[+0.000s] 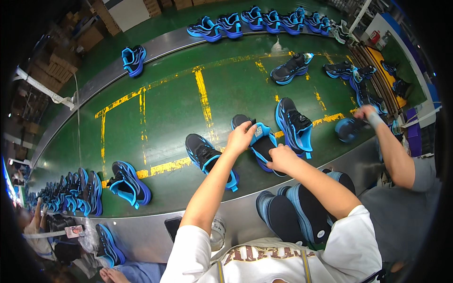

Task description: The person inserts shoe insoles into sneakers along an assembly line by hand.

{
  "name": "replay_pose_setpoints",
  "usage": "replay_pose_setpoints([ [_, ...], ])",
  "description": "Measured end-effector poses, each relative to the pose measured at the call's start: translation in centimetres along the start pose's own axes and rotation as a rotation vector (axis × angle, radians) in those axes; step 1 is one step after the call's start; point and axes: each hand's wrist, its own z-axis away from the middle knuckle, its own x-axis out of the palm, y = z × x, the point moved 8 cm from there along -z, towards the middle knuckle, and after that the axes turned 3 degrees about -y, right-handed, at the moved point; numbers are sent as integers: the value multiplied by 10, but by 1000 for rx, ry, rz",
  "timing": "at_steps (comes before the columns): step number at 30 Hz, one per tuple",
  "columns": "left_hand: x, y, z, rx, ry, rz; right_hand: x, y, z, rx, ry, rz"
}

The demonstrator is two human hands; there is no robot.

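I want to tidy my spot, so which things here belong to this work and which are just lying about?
Part of the work:
shoe, held by left hand and right hand
shoes on either side, likely, as they look alike
insoles, likely, stacked nearby

Lying about, it seems:
phone
clear container

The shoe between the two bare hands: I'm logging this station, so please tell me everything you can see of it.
The shoe has a dark toe pointing away, up and left, and a bright blue, fabric-looking lining. Its opening faces up, showing a black inner sole surface and a pale printed label. The left hand grips near the tongue, the right hand near the heel. It sits over the green worktop; contact beneath is hidden.
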Motion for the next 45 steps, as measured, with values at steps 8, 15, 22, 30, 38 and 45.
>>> replay_pose_setpoints([
  [8,8,-8,-4,-31,-67,27,20,-14,-22,-218,163,101],
  [15,8,6,4,112,58,-56,39,-6,-52,-168,205,174],
  [22,7,-2,6,113,59,-98,62,-7,-55,-213,-216,481],
  [30,3,5,5,232,153,-45,71,-14,-60,-519,-214,783],
  [38,29,39,13,429,-37,-590,51,-7,-6,-381,-609,299],
  [45,22,34,21,383,-36,-606,-10,0,42,-468,307,9],
])
